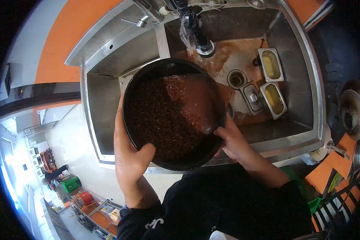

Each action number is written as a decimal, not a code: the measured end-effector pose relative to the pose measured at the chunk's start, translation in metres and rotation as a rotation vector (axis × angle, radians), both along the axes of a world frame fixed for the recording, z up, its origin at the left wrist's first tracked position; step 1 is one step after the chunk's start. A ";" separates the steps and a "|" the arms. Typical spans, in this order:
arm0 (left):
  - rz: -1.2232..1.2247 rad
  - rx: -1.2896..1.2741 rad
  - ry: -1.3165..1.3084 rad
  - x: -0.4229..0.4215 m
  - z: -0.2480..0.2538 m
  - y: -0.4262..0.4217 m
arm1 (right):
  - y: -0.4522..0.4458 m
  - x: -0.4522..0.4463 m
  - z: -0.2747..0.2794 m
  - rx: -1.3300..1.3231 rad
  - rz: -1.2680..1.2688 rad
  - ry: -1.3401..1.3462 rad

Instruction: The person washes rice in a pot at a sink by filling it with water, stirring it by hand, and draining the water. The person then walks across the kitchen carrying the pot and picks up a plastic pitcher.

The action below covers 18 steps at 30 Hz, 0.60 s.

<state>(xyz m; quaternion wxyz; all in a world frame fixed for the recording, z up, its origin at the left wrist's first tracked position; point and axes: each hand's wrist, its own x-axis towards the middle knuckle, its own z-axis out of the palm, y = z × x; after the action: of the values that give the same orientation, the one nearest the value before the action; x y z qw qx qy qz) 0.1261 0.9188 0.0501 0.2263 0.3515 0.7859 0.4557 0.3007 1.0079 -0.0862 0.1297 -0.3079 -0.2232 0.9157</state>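
Note:
A round black pot (168, 160) is held up over the near edge of the steel sink. Reddish-brown liquid fills it, with many small dark bits floating mostly on the left side. My left hand (130, 154) wraps round the pot's left side, its thumb over the rim. On the right side, my right hand (231, 138) grips the rim with the thumb on top. Beyond the pot, a black hose with a metal end (206, 49) hangs over the right basin, and water shows beside it.
In the right basin (296, 76) are a drain (237, 79), two small metal containers with yellowish contents (271, 65) (273, 99) and a metal lid (252, 97). A faucet (142, 21) stands at the back. Woks (351, 112) hang at far right. A person (56, 173) is far off at left.

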 end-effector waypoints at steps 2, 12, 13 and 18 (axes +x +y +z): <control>-0.001 0.001 -0.018 0.000 0.001 0.002 | 0.000 -0.001 -0.003 -0.009 0.014 0.011; -0.019 0.017 -0.014 -0.004 0.003 0.007 | 0.002 -0.008 -0.006 0.006 0.010 -0.002; -0.023 0.018 -0.011 -0.004 0.003 0.006 | 0.003 -0.008 -0.006 0.010 0.021 -0.017; -0.025 0.036 -0.018 -0.006 0.002 0.006 | 0.002 -0.009 -0.012 -0.009 0.032 0.039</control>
<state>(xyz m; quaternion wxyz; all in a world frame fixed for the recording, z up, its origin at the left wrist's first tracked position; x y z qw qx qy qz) 0.1205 0.9244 0.0519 0.2327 0.3613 0.7711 0.4699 0.2915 1.0098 -0.0977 0.1178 -0.2871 -0.2216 0.9244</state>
